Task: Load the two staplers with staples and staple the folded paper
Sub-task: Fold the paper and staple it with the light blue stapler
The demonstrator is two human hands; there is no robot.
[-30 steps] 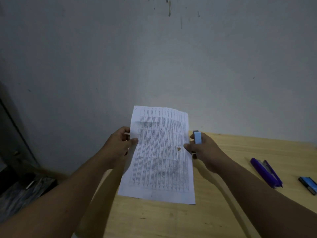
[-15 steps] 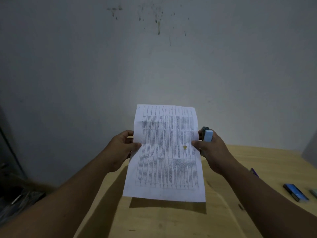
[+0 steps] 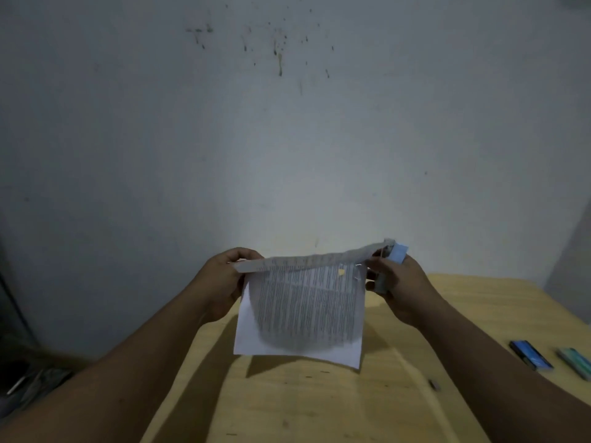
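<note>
A printed sheet of paper (image 3: 303, 311) hangs in the air above the wooden table (image 3: 319, 404), its top part bent over toward me. My left hand (image 3: 220, 282) pinches the paper's left edge at the bend. My right hand (image 3: 399, 282) pinches the right edge and also grips a small light-blue stapler (image 3: 396, 253), which sticks up above the fingers. A small yellow mark shows near the paper's upper right.
Two small boxes lie at the table's right edge: a blue one (image 3: 531, 354) and a teal one (image 3: 575, 362). A tiny dark object (image 3: 434, 384) lies on the wood near my right forearm. A stained grey wall rises behind the table.
The paper's top half has folded over toward me, so the sheet looks much shorter. The camera has tilted and the purple stapler is out of view.
</note>
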